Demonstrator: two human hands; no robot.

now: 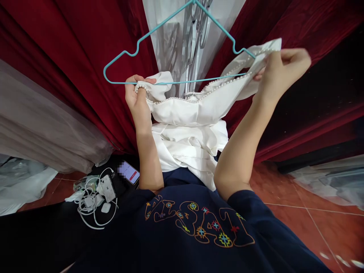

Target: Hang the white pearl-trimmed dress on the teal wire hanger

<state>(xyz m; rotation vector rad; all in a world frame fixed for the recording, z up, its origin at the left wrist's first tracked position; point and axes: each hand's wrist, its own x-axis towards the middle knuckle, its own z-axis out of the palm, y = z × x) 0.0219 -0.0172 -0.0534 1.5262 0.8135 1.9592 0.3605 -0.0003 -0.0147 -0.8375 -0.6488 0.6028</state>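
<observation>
A white dress (182,112) with a pearl-beaded neckline hangs between my two hands, its lower folds bunched on my lap. My left hand (139,96) is closed around the beaded left strap and the lower bar of a light blue hanger (159,25). On the other side, my right hand (277,74) pinches the right strap, which is looped over the hanger's right end. That end passes through the strap opening. The hanger's left end sticks out past my left hand, outside the fabric. Part of my right fingers is hidden behind the cloth.
Dark red curtains (74,57) flank a white panel with metal rails (193,49). On a black surface to my left lie a lit phone (128,172), another phone (107,188) and tangled white cables (85,206). Pale tulle (42,113) hangs at the left; red floor tiles (284,189) show at right.
</observation>
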